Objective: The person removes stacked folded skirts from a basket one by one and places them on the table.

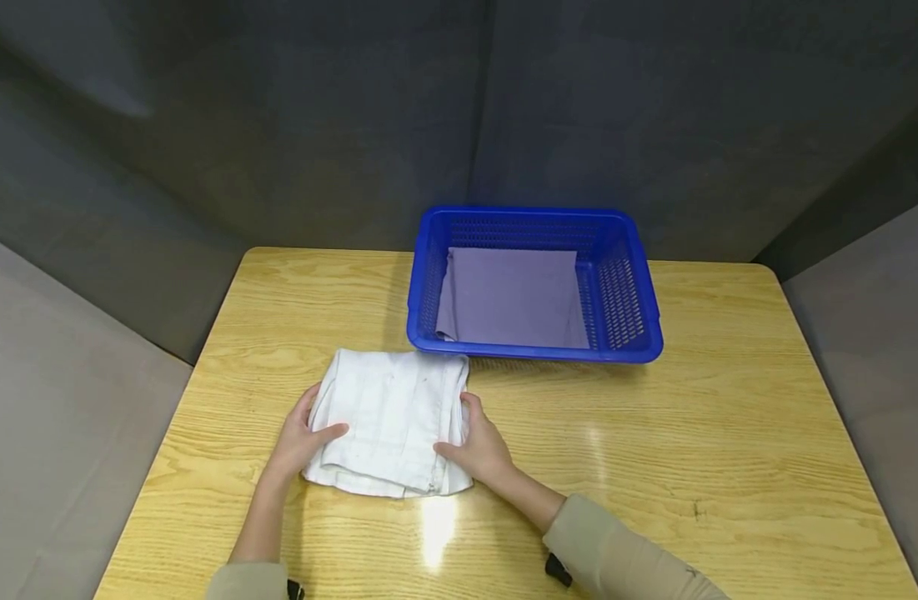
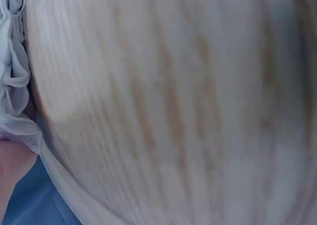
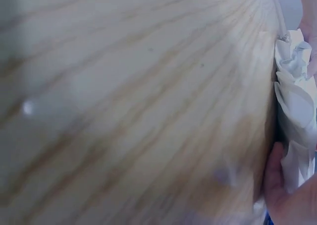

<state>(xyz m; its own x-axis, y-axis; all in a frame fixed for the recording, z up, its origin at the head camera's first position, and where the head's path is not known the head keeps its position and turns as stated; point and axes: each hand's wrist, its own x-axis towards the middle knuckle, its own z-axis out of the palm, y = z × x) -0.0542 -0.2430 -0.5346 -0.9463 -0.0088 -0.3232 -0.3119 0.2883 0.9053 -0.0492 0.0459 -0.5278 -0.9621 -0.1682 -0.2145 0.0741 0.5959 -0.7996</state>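
Observation:
A folded white garment (image 1: 391, 417), with layered edges and stitched seams, lies left of centre on the wooden table. My left hand (image 1: 299, 437) grips its left side, the thumb on the top layer and the other fingers at the edge. At the right side my right hand (image 1: 481, 446) holds it the same way, thumb on top. In the right wrist view, the garment's layered folds (image 3: 297, 106) show at the right border beside the right hand (image 3: 287, 195). Only part of a hand (image 2: 15, 165) and the cloth's ruffled edge (image 2: 15, 71) appear in the left wrist view.
A blue plastic basket (image 1: 534, 353) stands at the back of the table (image 1: 729, 433), just behind the garment. Inside it lies a folded greyish-purple cloth (image 1: 514, 296). Dark curtains (image 1: 316, 125) hang behind the table, and grey panels (image 1: 61, 433) flank it.

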